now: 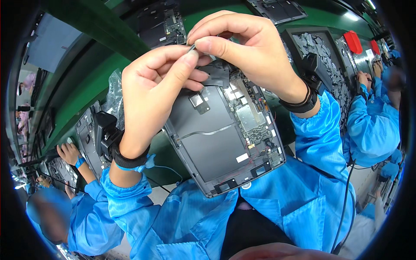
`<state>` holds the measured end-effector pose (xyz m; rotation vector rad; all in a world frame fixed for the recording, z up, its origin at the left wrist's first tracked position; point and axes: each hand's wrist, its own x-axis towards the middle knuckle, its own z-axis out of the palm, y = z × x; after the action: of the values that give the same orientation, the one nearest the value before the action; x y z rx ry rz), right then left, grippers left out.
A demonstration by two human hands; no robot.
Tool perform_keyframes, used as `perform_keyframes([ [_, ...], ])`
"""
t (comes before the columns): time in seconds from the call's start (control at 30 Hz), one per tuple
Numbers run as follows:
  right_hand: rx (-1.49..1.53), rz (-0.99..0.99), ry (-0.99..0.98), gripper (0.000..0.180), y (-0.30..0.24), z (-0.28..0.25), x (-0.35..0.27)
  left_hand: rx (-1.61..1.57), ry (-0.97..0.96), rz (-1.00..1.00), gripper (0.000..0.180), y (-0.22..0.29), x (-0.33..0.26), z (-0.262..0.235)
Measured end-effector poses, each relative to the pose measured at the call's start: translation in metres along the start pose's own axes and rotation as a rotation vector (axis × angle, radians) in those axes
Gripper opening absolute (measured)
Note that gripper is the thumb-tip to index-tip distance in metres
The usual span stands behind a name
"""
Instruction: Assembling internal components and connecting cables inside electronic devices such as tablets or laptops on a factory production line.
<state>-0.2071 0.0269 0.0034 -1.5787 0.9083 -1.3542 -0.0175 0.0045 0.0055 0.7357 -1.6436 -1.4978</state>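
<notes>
Two hands: both raised above an opened tablet [225, 138], fingertips meeting near the top of the head view.
Left hand [154, 93]: thumb and forefinger pressed together on a tiny thin piece [191, 48]; black wrist strap [128, 160] on the wrist.
Right hand [242, 47]: fingers curled, thumb and forefinger pinching the same tiny piece from the other side; black band [301, 104] on the wrist.
Tablet: back cover off, dark battery panels and circuit boards showing, tilted, just below the hands and above the lap.
Tabletop [86, 86]: green, behind the tablet.
Neighbours: blue-sleeved co-workers at left [82, 203] and right [372, 117].
</notes>
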Motion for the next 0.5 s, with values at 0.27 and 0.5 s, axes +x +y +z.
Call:
perform_keyframes([
  [0.27, 0.310, 0.073, 0.085, 0.021, 0.000, 0.014, -0.005, -0.102, 0.085, 0.129, 0.021, -0.004, -0.001, 0.010],
  [0.5, 0.310, 0.064, 0.155, 0.022, 0.001, 0.015, -0.006, 0.053, 0.018, 0.110, 0.024, -0.001, 0.006, 0.015],
])
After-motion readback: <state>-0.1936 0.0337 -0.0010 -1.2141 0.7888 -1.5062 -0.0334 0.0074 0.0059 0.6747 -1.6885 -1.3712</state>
